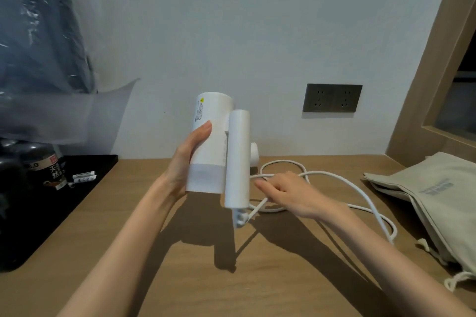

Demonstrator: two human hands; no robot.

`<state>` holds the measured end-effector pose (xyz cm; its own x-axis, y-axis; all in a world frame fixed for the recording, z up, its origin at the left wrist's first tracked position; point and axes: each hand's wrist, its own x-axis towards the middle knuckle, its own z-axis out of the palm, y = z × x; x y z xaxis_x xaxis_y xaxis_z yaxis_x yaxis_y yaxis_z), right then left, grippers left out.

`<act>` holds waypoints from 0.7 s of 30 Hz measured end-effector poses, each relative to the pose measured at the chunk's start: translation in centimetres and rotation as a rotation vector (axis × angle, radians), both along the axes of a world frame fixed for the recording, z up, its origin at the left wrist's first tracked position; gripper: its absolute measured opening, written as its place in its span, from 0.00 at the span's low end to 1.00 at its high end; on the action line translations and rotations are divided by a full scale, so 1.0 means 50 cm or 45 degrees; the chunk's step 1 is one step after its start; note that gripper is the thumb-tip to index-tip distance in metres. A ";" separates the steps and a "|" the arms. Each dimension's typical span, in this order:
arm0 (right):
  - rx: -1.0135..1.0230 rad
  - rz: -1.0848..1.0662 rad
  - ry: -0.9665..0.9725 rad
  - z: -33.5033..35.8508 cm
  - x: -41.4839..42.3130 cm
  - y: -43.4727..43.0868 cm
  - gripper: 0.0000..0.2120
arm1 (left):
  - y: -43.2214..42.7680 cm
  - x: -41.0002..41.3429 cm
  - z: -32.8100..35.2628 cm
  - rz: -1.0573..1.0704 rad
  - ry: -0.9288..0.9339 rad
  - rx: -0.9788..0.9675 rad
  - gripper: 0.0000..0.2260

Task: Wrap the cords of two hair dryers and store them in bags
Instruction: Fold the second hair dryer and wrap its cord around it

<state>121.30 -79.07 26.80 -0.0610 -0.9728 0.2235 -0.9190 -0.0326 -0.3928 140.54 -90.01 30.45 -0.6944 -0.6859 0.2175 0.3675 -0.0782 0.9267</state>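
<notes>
1 upright hair dryer (pixel 208 152) in curled left fingers (pixel 203 128), right fingers (pixel 266 185) holding cord (pixel 334 177)

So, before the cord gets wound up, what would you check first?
1. Hair dryer held securely: ok. The left hand grips its barrel and holds it off the table.
2. Cord unplugged: ok. Both wall sockets are empty.
3. Right hand has hold of the cord: cannot tell. It lies over the cord near the handle.
4. Cord free of knots: ok. It lies in loose loops on the table, with no knot showing.
5. Bag ready: ok. It lies flat on the table to the right.
</notes>
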 end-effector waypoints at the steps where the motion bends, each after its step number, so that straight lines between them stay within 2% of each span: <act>1: 0.013 -0.021 0.048 0.007 -0.010 -0.004 0.28 | 0.001 0.006 0.002 -0.029 -0.038 -0.045 0.16; 4: 0.064 -0.073 0.073 0.039 -0.025 -0.014 0.26 | 0.005 0.013 0.003 -0.126 -0.197 -0.169 0.20; 7: -0.005 -0.117 -0.201 0.076 -0.033 -0.027 0.23 | 0.013 0.002 0.004 -0.168 -0.285 -0.292 0.28; 11: -0.127 -0.254 -0.499 0.112 -0.033 -0.045 0.19 | 0.026 -0.025 0.003 -0.079 -0.351 -0.676 0.25; 15: -0.267 -0.288 -0.632 0.134 -0.027 -0.035 0.24 | 0.029 -0.039 -0.003 0.067 -0.313 -0.727 0.24; 18: -0.318 -0.270 -0.538 0.143 -0.015 -0.016 0.26 | 0.020 -0.043 0.001 0.144 -0.309 -0.808 0.23; 21: -0.415 -0.276 -0.346 0.146 -0.001 -0.006 0.24 | 0.007 -0.049 0.000 0.231 -0.326 -0.885 0.28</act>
